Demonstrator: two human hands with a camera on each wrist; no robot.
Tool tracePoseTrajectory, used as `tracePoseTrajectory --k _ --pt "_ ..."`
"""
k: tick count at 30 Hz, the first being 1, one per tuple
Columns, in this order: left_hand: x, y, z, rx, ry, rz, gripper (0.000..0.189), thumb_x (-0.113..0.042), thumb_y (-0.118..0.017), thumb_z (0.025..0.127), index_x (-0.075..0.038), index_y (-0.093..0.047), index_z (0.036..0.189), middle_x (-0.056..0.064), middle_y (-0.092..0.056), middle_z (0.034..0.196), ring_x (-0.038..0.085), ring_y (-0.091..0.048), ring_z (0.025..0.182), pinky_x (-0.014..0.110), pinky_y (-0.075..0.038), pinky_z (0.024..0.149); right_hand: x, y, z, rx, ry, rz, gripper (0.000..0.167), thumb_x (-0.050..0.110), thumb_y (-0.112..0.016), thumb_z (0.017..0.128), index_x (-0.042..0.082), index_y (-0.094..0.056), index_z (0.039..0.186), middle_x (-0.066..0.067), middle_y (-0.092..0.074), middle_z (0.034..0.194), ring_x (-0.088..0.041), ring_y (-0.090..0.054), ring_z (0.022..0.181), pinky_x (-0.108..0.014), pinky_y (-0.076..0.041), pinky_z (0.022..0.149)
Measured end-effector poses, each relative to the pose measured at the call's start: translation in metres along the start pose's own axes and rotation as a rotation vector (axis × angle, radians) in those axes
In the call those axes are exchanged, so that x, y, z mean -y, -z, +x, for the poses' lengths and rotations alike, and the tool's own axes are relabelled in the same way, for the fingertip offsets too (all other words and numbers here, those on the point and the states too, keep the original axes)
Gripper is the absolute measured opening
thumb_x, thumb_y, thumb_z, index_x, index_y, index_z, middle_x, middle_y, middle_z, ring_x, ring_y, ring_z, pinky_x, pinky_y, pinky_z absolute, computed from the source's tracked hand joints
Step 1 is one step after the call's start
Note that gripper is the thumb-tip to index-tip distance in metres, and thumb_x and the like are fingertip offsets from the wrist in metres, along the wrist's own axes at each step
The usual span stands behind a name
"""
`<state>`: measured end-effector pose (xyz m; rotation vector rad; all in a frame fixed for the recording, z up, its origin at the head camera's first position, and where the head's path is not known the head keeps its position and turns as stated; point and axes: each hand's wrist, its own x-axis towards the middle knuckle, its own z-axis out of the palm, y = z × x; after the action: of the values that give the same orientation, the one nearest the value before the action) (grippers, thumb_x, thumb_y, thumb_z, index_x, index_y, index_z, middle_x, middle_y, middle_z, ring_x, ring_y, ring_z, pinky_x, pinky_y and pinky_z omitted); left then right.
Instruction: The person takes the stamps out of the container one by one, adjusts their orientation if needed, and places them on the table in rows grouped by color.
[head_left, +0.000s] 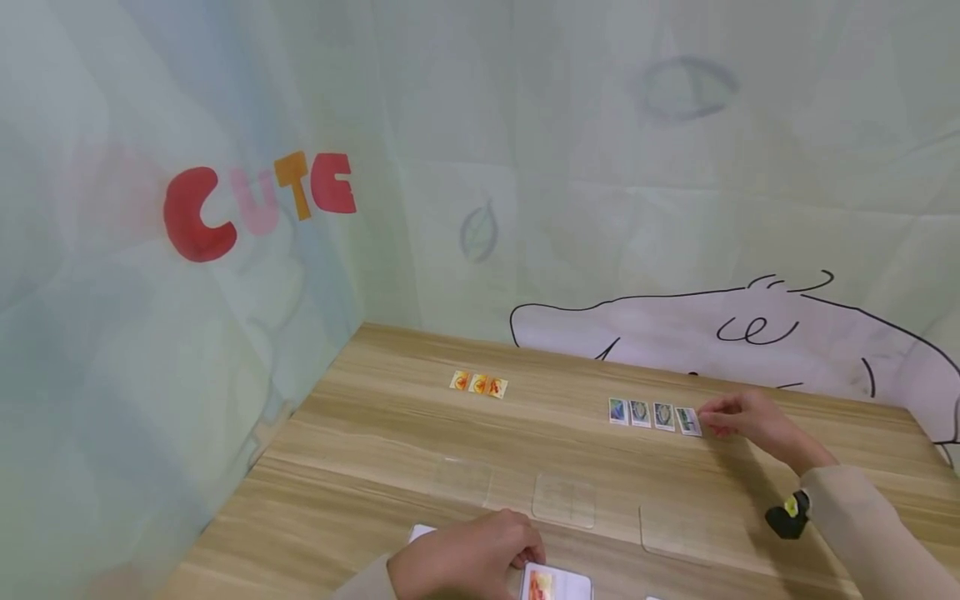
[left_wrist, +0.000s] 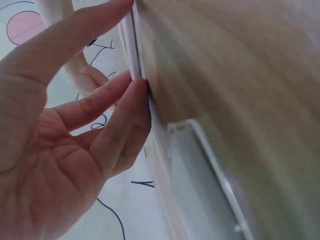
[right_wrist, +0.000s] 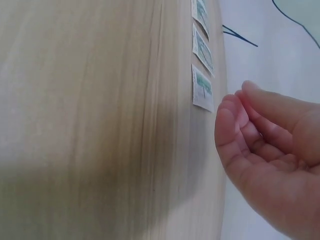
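In the head view my left hand (head_left: 476,550) is at the front of the table, beside a flat white-backed piece with an orange stamp (head_left: 540,585) on it. The left wrist view shows its thumb and fingertips pinching the edges of a thin flat piece (left_wrist: 132,47), seen edge-on. At the back right, my right hand (head_left: 753,423) hovers by the end of a row of several green-blue stamps (head_left: 663,416). Its thumb and curled fingers come together with nothing visible between them, just off the nearest stamp (right_wrist: 202,90).
Three orange stamps (head_left: 478,383) lie in a row at the back left. Clear square plates (head_left: 564,500) are spread across the middle of the wooden table (head_left: 360,417). A printed cloth (head_left: 450,125) stands behind and at the left. A black band (head_left: 789,517) sits by the right sleeve.
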<state>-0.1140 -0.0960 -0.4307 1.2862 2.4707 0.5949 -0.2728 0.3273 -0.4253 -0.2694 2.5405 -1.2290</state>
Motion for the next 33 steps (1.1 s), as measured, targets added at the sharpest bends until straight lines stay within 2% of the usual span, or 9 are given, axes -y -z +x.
tracePoseTrajectory --k 7,14,23,33 --pt "-0.001 -0.001 0.0 -0.006 -0.013 0.012 0.038 -0.036 -0.086 0.077 -0.012 -0.071 0.102 -0.017 -0.059 0.094 -0.007 -0.05 0.083 0.004 -0.039 0.073 0.005 -0.004 -0.006 0.023 0.018 -0.01 0.031 0.013 -0.068 0.095 -0.013 -0.065 0.111 -0.009 -0.067 0.096 -0.019 -0.057 0.08 -0.034 -0.054 0.071" --pt "0.0 -0.001 0.0 -0.004 -0.016 0.008 0.038 -0.036 -0.086 0.077 -0.012 -0.071 0.102 -0.017 -0.06 0.095 -0.007 -0.05 0.083 0.004 -0.039 0.073 0.012 -0.011 -0.011 0.034 0.04 0.028 0.03 0.014 -0.07 0.093 -0.012 -0.066 0.107 -0.009 -0.066 0.09 -0.019 -0.059 0.078 -0.034 -0.057 0.072" --pt "0.0 0.0 -0.001 -0.01 -0.017 0.019 0.038 -0.038 -0.086 0.076 -0.013 -0.07 0.101 -0.018 -0.057 0.092 -0.007 -0.049 0.081 0.005 -0.038 0.072 0.024 -0.018 -0.02 0.126 0.104 0.074 0.034 0.016 -0.069 0.094 -0.014 -0.065 0.11 -0.016 -0.068 0.096 -0.018 -0.062 0.079 -0.032 -0.056 0.073" --pt "0.0 -0.001 -0.001 -0.015 -0.015 0.013 0.036 -0.035 -0.086 0.076 -0.013 -0.07 0.101 -0.018 -0.057 0.092 -0.007 -0.049 0.081 0.004 -0.038 0.072 0.027 -0.024 -0.023 0.157 0.112 0.104 0.034 0.015 -0.069 0.094 -0.016 -0.064 0.107 -0.018 -0.068 0.092 -0.016 -0.062 0.077 -0.032 -0.056 0.071"
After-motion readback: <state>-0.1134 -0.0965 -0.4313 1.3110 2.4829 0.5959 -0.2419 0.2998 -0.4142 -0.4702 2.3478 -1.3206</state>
